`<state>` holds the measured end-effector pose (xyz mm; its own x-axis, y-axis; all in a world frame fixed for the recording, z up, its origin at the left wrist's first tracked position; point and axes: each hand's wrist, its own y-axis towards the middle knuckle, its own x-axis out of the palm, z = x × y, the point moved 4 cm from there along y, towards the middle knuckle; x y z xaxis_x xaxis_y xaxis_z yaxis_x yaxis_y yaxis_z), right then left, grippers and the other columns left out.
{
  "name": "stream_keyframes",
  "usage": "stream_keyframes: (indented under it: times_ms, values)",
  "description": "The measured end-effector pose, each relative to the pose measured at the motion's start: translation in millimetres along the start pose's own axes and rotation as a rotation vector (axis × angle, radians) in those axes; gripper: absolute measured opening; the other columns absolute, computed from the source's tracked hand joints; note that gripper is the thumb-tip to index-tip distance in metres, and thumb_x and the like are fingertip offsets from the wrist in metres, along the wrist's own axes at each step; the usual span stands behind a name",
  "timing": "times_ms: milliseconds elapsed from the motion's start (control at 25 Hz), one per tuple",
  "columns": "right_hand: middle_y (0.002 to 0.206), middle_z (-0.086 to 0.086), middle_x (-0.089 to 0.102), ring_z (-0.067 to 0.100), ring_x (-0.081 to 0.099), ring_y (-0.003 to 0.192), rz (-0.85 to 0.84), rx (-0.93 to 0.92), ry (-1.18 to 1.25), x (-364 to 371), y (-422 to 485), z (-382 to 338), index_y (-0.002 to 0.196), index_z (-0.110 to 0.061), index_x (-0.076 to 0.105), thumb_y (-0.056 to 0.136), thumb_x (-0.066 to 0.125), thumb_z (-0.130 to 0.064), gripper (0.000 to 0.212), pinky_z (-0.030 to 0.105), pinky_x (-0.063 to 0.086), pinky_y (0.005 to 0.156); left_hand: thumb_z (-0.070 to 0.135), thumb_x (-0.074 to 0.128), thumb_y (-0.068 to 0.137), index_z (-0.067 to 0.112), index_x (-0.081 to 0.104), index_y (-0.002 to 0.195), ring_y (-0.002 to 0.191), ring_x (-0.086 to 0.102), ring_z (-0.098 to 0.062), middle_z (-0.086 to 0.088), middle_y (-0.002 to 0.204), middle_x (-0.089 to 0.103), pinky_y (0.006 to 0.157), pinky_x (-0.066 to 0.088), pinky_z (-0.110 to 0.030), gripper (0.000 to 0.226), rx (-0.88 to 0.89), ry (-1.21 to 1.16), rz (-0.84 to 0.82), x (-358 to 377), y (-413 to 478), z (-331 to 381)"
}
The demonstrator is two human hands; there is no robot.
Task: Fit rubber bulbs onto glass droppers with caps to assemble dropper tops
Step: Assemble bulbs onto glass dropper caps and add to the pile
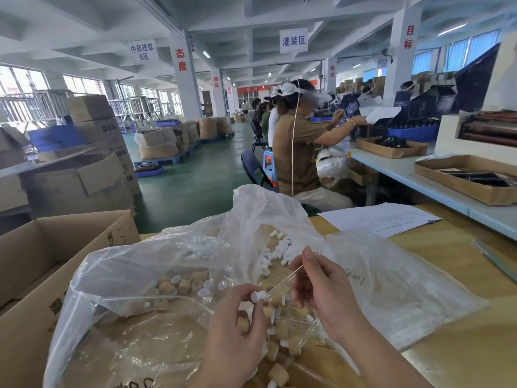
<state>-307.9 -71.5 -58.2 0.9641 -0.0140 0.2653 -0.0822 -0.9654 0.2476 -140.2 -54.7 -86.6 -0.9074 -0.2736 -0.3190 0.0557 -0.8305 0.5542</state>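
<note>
My left hand (240, 326) pinches a white rubber bulb (258, 296) at its fingertips and keeps a tan cap (242, 324) in its palm. My right hand (321, 289) grips a clear glass dropper tube (291, 275) that slants up to the right; a tan cap (277, 298) sits on its lower end, against the bulb. Under both hands lies a heap of assembled dropper tops (282, 340). Loose white bulbs (275, 250) lie inside a clear plastic bag (251, 219). More tan caps (181, 285) lie under the plastic at left.
An open cardboard box (36, 247) stands at the left. A paper sheet (380, 218) lies on the wooden table (475, 331) at the back right. A seated person (302, 152) works at a neighbouring bench beyond.
</note>
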Motion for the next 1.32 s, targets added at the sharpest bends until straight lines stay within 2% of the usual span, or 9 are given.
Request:
stream_keyframes:
  times_ms: [80, 160, 280, 520, 680, 840, 1000, 1200, 1320]
  values:
    - [0.054, 0.008, 0.054, 0.019, 0.051, 0.045, 0.002, 0.000, 0.000, 0.3, -0.3, -0.7, 0.066, -0.018, 0.070, 0.081, 0.054, -0.051, 0.040, 0.025, 0.041, 0.042, 0.013, 0.064, 0.084, 0.039, 0.061, 0.087, 0.058, 0.056, -0.010, 0.019, 0.081, 0.062, 0.056, 0.042, -0.010, 0.026, -0.027, -0.013, -0.013, 0.1, -0.2, -0.1]
    - [0.055, 0.009, 0.054, 0.020, 0.049, 0.044, 0.004, -0.001, 0.003, 0.7, -0.6, -0.9, 0.067, -0.018, 0.069, 0.081, 0.053, -0.052, 0.040, 0.025, 0.040, 0.042, 0.016, 0.064, 0.084, 0.037, 0.062, 0.086, 0.053, 0.053, -0.008, 0.017, 0.078, 0.064, 0.053, 0.041, -0.010, 0.021, -0.049, -0.012, -0.026, 1.0, -0.1, 0.2]
    - [0.056, 0.010, 0.054, 0.020, 0.048, 0.045, 0.003, -0.004, 0.024, 2.1, -1.2, 0.2, 0.066, -0.019, 0.069, 0.082, 0.052, -0.050, 0.039, 0.025, 0.040, 0.042, 0.008, 0.066, 0.083, 0.036, 0.061, 0.083, 0.059, 0.054, 0.000, 0.019, 0.082, 0.065, 0.058, 0.041, -0.008, 0.028, -0.005, 0.009, -0.026, 1.5, -0.2, 5.5]
    - [0.059, 0.010, 0.056, 0.019, 0.049, 0.044, -0.015, -0.047, -0.014, 3.6, -1.9, 0.9, 0.069, -0.016, 0.069, 0.086, 0.051, -0.045, 0.038, 0.025, 0.040, 0.042, 0.005, 0.066, 0.082, 0.037, 0.060, 0.083, 0.063, 0.054, -0.002, 0.014, 0.079, 0.059, 0.060, 0.041, -0.008, 0.032, 0.034, 0.046, -0.025, -0.2, 1.4, 7.2]
    - [0.056, 0.006, 0.056, 0.017, 0.048, 0.043, -0.011, -0.075, -0.059, 2.9, -2.2, -1.2, 0.069, -0.019, 0.069, 0.085, 0.051, -0.045, 0.036, 0.023, 0.040, 0.042, 0.005, 0.068, 0.082, 0.040, 0.058, 0.083, 0.074, 0.056, -0.006, 0.010, 0.081, 0.057, 0.065, 0.041, -0.007, 0.037, 0.064, 0.100, -0.020, 0.0, 3.2, 5.2]
    - [0.055, 0.003, 0.057, 0.015, 0.048, 0.041, -0.032, -0.124, -0.134, 3.6, -3.3, -4.1, 0.070, -0.022, 0.069, 0.086, 0.051, -0.043, 0.032, 0.022, 0.040, 0.041, 0.009, 0.066, 0.085, 0.043, 0.058, 0.087, 0.083, 0.056, -0.004, 0.021, 0.096, 0.058, 0.069, 0.041, -0.009, 0.035, 0.052, 0.128, -0.042, 0.4, 3.9, 1.7]
    - [0.058, 0.007, 0.063, 0.020, 0.055, 0.042, -0.044, -0.103, -0.168, 2.2, -3.0, -2.2, 0.072, -0.019, 0.067, 0.085, 0.051, -0.042, 0.030, 0.024, 0.043, 0.040, 0.014, 0.063, 0.088, 0.050, 0.058, 0.087, 0.083, 0.058, 0.004, 0.028, 0.087, 0.063, 0.071, 0.040, -0.005, 0.036, 0.029, 0.142, -0.130, 1.5, 2.0, -0.3]
    - [0.061, 0.008, 0.064, 0.021, 0.059, 0.045, -0.099, -0.089, -0.183, 3.7, -3.8, 0.9, 0.083, -0.004, 0.060, 0.086, 0.048, -0.036, 0.034, 0.027, 0.047, 0.043, 0.019, 0.061, 0.090, 0.027, 0.069, 0.099, 0.079, 0.057, 0.001, 0.017, 0.075, 0.065, 0.065, 0.040, -0.008, 0.014, -0.008, 0.172, -0.136, 0.2, 1.7, -7.7]
    - [0.061, 0.007, 0.064, 0.021, 0.060, 0.046, -0.119, -0.047, -0.184, 3.6, -4.0, 2.4, 0.085, -0.002, 0.058, 0.095, 0.045, -0.027, 0.030, 0.028, 0.048, 0.044, 0.015, 0.062, 0.090, 0.026, 0.069, 0.091, 0.076, 0.058, -0.004, 0.014, 0.071, 0.064, 0.063, 0.042, -0.011, 0.013, -0.004, 0.158, -0.141, -0.8, 1.6, -8.9]
